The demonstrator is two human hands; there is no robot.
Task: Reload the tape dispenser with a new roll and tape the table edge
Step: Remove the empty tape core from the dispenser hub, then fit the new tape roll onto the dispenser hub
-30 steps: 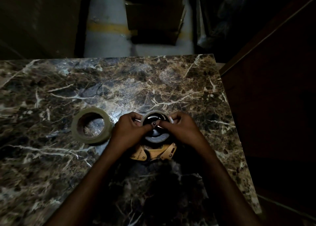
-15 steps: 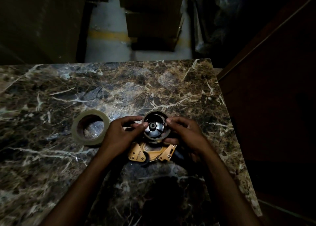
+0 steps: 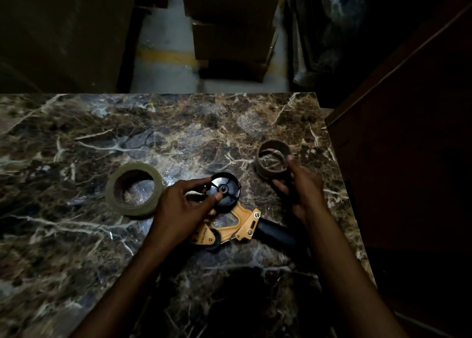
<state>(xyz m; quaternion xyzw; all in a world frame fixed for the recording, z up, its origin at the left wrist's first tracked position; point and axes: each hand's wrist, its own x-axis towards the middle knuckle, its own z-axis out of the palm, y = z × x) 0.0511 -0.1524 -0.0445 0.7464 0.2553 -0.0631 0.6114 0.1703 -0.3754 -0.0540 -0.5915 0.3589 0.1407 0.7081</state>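
Marble, dark and veined, makes up the tabletop (image 3: 76, 235), and the tape dispenser (image 3: 229, 217) lies on its side near the middle, black handle pointing toward the right edge. Its black hub (image 3: 224, 189) is bare, with no roll on it. The left hand (image 3: 178, 210) rests on the dispenser, thumb and forefinger pinched at the hub's rim and centre, steadying it. The right hand (image 3: 301, 187) has its grip closed around the empty cardboard core (image 3: 273, 162), holding it at or just above the tabletop near the right edge; whether the core touches the surface cannot be told. The new tape roll (image 3: 134, 189) lies flat just left of the left hand, untouched.

Judging by this, the old core is off and the fresh roll is not yet mounted. The core sits close to the right edge, so if set down carelessly it could roll or be nudged off into the dark gap beside the wooden panel (image 3: 408, 158). The dim light may also make it hard to find the tape's loose end or to mount the roll facing the right way. Open room lies across the far half of the tabletop and along its left side; the right side is tight.
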